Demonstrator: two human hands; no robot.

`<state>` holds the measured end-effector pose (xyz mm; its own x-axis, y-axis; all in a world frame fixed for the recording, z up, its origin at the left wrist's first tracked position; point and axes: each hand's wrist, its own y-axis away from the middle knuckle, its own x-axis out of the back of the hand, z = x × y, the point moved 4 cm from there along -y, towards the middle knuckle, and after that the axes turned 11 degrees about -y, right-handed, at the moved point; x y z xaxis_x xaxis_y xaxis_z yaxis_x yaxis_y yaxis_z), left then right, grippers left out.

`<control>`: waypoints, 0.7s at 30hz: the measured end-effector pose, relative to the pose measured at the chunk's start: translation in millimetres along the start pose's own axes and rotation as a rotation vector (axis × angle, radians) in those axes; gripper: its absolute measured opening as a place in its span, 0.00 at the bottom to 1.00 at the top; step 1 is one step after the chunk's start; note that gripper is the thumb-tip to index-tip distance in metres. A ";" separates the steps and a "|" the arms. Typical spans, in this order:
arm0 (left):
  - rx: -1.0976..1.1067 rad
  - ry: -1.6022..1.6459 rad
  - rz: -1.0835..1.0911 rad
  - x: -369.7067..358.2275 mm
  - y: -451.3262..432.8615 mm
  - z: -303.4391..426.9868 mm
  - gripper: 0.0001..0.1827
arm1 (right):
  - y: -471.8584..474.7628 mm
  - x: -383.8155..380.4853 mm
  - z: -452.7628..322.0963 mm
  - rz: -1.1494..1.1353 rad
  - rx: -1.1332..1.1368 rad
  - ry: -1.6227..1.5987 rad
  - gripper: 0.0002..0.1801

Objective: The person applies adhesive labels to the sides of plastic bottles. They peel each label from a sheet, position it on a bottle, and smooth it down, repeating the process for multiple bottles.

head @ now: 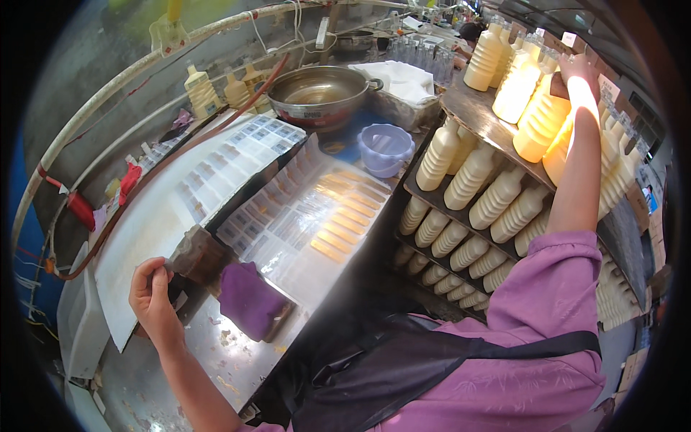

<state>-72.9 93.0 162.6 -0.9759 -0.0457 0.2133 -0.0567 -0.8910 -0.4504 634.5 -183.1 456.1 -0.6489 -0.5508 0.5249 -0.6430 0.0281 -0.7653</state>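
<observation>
My right hand (580, 73) reaches up to the rack's top shelf and closes around the neck of a ribbed cream bottle (541, 121). Strong light falls on my forearm and on the bottles there; a brown patch under the hand may be its shadow. Over the left part of the bench, my left hand (154, 294) has its fingers curled and thumb against forefinger. A small grey bit shows at those fingertips; whether it is pinched is unclear. Beside them stands a rough grey-brown block (200, 254). A folded purple cloth (251, 302) lies to its right.
Sheets of gold labels (345, 216) and more label sheets (237, 156) cover the bench. Behind are a metal basin (318, 97) and a lilac plastic basin (386, 148). The wooden rack (459, 105) holds many bottles. A curved pipe (102, 89) borders the left. A person (469, 35) is farther back.
</observation>
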 end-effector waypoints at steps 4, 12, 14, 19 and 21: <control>0.042 0.122 -0.047 -33.3 -1.0 -1.6 0.06 | -15.8 10.5 26.1 0.000 0.162 -0.131 0.32; -0.025 0.093 -0.383 -121.6 15.0 39.4 0.24 | 145.1 95.5 -100.8 -0.574 0.564 -1.139 0.15; -0.112 0.121 -0.529 -141.4 20.1 64.0 0.38 | 196.6 91.0 -140.8 -0.883 0.614 -1.328 0.18; -0.134 0.387 -0.728 -158.6 48.3 66.8 0.62 | 332.8 50.4 -254.3 -1.671 0.605 -1.677 0.14; 0.091 0.527 -0.676 -148.6 55.4 46.1 0.62 | 379.3 32.4 -286.9 -1.810 0.544 -1.673 0.21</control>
<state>78.7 29.7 146.0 -0.7106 0.7030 -0.0295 -0.6657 -0.6853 -0.2953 252.9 49.0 289.6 0.9500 0.2978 0.0940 0.3122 -0.9100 -0.2726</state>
